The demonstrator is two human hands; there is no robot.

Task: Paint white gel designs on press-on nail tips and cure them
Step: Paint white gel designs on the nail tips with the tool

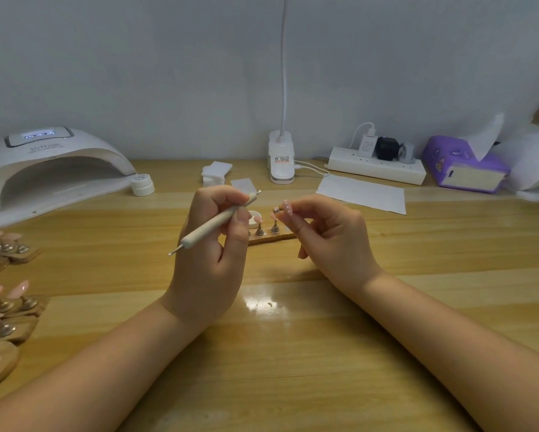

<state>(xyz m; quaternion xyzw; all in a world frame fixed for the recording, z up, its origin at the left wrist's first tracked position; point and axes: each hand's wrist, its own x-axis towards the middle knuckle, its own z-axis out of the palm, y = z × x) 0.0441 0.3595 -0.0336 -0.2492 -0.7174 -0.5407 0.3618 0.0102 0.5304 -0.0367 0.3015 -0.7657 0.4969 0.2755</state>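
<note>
My left hand (210, 254) grips a beige double-ended dotting tool (215, 221) that slants from lower left to upper right, its upper metal tip near the other hand. My right hand (327, 238) pinches a pink nail tip on a small metal stand (281, 210) between thumb and fingers, held above the desk. Behind both hands lies a wooden holder strip (273, 236) with two upright metal stands and a small white open gel jar (255, 218), partly hidden by my left hand.
A white UV nail lamp (53, 169) stands at the back left with a white jar (142, 184) beside it. Several wooden holders with pink tips (6, 304) lie at the left edge. White pads (217, 173), a clip lamp base (281, 160), paper (361, 193), a power strip (377, 166) and a purple tissue box (464, 165) line the back.
</note>
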